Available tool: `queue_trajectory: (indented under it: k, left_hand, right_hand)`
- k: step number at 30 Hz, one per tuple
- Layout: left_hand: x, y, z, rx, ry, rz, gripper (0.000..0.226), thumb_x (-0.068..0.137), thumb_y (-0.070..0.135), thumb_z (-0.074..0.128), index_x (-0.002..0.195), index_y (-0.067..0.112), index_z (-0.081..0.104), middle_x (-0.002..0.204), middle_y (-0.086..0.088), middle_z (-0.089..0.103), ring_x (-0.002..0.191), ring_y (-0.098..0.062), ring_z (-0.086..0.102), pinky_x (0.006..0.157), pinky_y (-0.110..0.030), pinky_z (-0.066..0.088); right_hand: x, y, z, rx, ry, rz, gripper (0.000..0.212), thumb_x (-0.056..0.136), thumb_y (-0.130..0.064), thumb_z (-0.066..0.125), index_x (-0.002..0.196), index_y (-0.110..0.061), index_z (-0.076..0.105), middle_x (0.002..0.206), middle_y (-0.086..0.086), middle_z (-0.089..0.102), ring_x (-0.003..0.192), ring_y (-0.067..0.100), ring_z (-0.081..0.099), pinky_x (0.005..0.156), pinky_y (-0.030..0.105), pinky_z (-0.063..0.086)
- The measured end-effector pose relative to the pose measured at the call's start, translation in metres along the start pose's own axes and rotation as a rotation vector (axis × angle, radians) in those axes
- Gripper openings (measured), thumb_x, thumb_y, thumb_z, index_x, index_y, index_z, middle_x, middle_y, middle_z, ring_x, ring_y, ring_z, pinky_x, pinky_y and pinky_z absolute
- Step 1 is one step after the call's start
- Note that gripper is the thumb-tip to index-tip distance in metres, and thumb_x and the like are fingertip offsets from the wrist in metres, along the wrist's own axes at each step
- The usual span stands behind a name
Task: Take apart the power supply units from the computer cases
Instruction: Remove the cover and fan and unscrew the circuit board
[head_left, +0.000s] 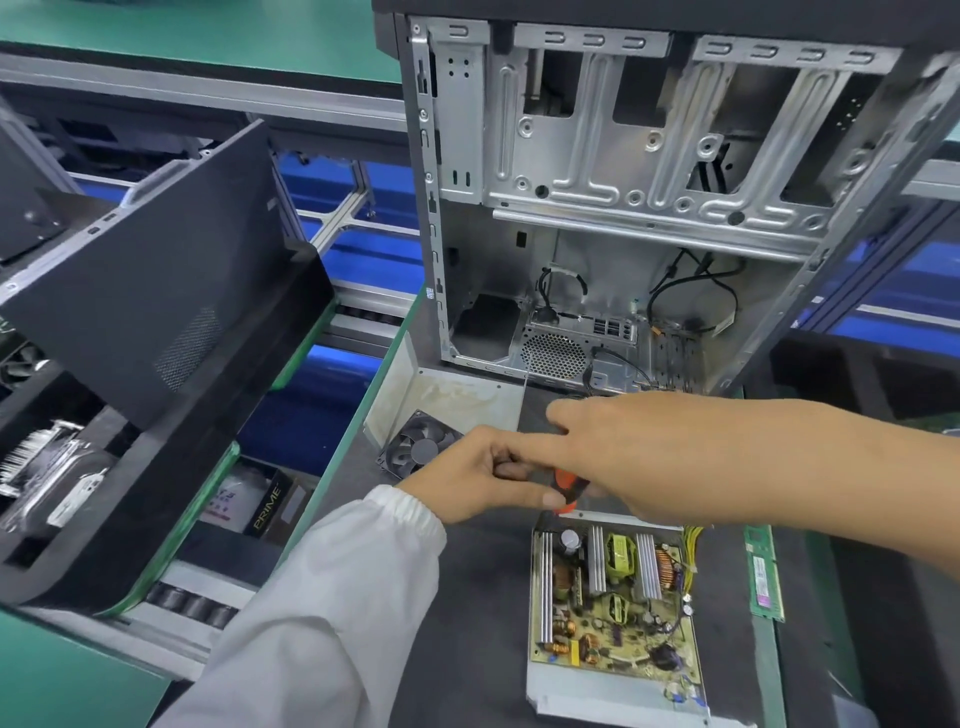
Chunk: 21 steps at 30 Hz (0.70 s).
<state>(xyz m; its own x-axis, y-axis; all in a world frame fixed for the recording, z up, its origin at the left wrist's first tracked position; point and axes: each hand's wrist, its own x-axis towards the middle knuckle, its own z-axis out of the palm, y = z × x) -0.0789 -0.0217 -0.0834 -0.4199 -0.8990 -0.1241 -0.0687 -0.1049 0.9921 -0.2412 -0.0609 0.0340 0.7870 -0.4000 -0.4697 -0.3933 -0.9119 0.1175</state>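
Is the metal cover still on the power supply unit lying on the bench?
No, the open power supply unit lies uncovered, its circuit board, silver heat sinks and copper coils plainly exposed from above.

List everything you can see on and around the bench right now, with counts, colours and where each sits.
Computer case: 1, silver, open, back of bench.
Power supply board: 1, yellow-green, in open grey housing, near edge.
Fan: 1, black, left of hands.
Metal cover: 1, grey, behind fan.
Memory stick: 1, green, right of board.
Side panel: 1, black, leaning at left.
Screwdriver: 1, orange handle, between hands.
Left hand: grips screwdriver.
Right hand: fingers extended, over handle.
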Motion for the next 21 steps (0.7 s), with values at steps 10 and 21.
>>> queue_trajectory:
  k: [10,21]
  left_hand:
    - [0.006,0.004,0.010,0.006,0.013,0.075,0.029,0.069,0.016,0.083,0.088,0.030,0.065,0.073,-0.011,0.042,0.071,-0.026,0.035,0.069,-0.037,0.031]
    - [0.009,0.003,0.020,0.093,0.042,0.002,0.032,0.069,0.008,0.086,0.090,-0.001,0.064,0.081,-0.015,0.055,0.081,-0.026,0.047,0.076,-0.052,0.044]
  right_hand:
    - [-0.001,-0.003,0.004,0.044,0.083,0.096,0.042,0.098,-0.049,0.040,0.125,-0.018,0.046,0.074,-0.004,0.033,0.058,0.015,0.035,0.045,0.025,0.022]
    - [-0.007,-0.004,0.001,0.119,0.149,0.111,0.046,0.085,-0.068,0.047,0.099,-0.025,0.038,0.072,-0.008,0.033,0.054,0.009,0.031,0.045,0.024,0.020]
